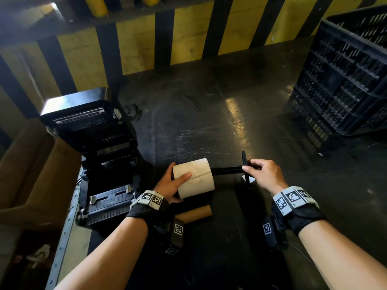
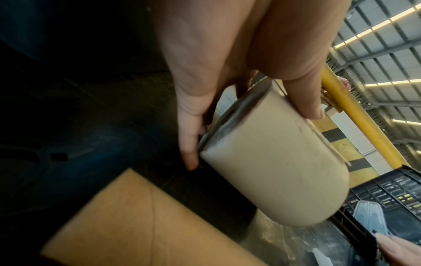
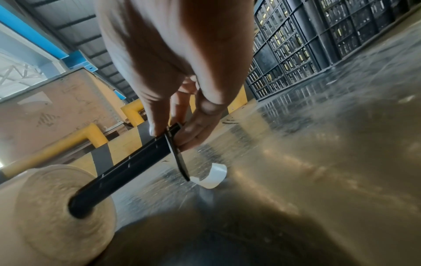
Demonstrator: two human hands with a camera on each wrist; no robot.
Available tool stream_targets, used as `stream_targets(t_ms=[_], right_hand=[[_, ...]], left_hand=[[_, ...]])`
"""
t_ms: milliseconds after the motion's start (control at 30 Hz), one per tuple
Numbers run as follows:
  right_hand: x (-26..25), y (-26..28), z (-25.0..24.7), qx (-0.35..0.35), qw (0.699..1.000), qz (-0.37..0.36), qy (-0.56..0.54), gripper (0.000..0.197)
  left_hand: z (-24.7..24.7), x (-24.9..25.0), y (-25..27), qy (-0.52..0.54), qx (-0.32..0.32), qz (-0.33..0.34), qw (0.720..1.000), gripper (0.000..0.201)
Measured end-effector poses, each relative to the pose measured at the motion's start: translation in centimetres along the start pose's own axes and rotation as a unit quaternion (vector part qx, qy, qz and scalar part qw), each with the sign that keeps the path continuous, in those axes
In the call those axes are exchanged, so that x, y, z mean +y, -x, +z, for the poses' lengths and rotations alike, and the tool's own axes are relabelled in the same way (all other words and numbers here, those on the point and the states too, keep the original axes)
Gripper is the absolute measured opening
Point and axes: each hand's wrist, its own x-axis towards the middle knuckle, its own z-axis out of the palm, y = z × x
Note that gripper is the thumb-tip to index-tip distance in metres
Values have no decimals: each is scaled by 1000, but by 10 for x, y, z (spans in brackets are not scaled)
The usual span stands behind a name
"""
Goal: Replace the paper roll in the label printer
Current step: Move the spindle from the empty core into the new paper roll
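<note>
My left hand (image 1: 173,185) grips a full cream paper roll (image 1: 193,177) held above the dark table, thumb on top and fingers underneath; the left wrist view shows the roll (image 2: 268,167) close up. A black spindle (image 1: 227,170) sticks out of the roll's right end, its tip inside the core (image 3: 79,205). My right hand (image 1: 254,169) pinches the spindle's outer end by its flat black flange (image 3: 178,158). The black label printer (image 1: 100,155) stands at the left with its lid raised and its paper bay showing. An empty brown cardboard core (image 1: 195,214) lies on the table below my left hand.
A black plastic crate (image 1: 343,84) stands at the back right. A small curled white label (image 3: 212,177) lies on the table under my right hand. A brown cardboard box (image 1: 31,176) sits left of the printer. A yellow-and-black striped barrier (image 1: 188,36) runs along the far edge.
</note>
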Motion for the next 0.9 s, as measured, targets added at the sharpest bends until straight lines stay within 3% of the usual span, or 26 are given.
stream_targets(t_ms=[433, 633, 767, 833, 900], right_hand=[[-9, -1, 35, -74, 997, -3, -24, 42], [-20, -10, 77, -136, 990, -32, -34, 24], [-21, -13, 82, -161, 979, 28, -126, 27], [-27, -7, 78, -167, 953, 64, -246, 24], [-42, 1, 68, -161, 931, 56, -322, 13]], left_hand=[[-4, -4, -6, 13, -19, 11, 1000, 61], [-3, -5, -4, 23, -23, 26, 999, 60], [-4, -5, 0, 42, -17, 39, 998, 57], [-5, -2, 6, 65, -21, 55, 996, 50], [-7, 5, 13, 85, -42, 79, 992, 42]])
